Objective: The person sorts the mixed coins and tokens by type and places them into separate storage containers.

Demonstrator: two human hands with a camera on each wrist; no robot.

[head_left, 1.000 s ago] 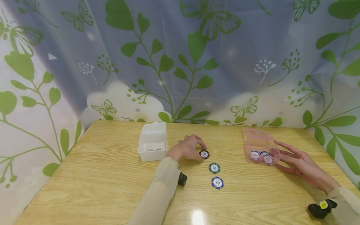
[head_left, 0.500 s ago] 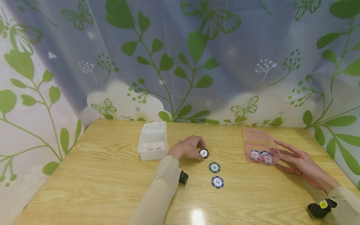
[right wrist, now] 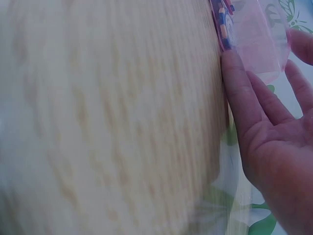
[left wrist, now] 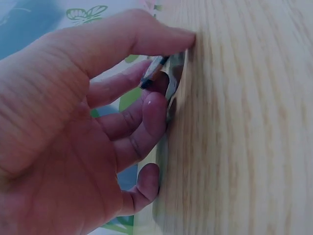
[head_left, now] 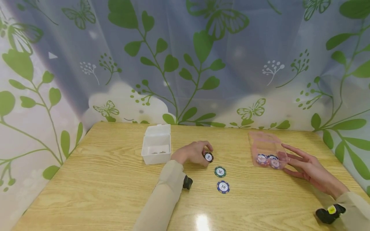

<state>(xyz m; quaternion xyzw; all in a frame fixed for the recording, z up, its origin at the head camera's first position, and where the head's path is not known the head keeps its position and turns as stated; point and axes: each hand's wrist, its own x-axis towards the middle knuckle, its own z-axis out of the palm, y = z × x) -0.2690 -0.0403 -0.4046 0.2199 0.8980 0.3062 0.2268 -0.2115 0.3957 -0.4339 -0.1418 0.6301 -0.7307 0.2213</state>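
In the head view, my left hand [head_left: 194,153] pinches a black poker chip [head_left: 208,157] marked 100 near the table's middle. The chip leans, its face turned up toward me. The left wrist view shows that chip's edge [left wrist: 154,72] between thumb and curled fingers, low over the table. A green chip [head_left: 220,172] and a blue chip [head_left: 223,186] marked 10 lie flat just nearer to me. My right hand [head_left: 310,168] touches the right side of a pink see-through box [head_left: 255,154] with fairly straight fingers. Several chips [head_left: 275,164] lie inside it.
A white box [head_left: 156,159] with its lid tipped back stands left of my left hand, with small items at its bottom, too small to tell. The wooden table [head_left: 101,179] ends at a patterned curtain [head_left: 179,64] behind. Black straps [head_left: 330,214] sit on both wrists.
My left hand has drawn the black chip slightly to the left and tilted it up. The right hand and the pink box stay where they were.
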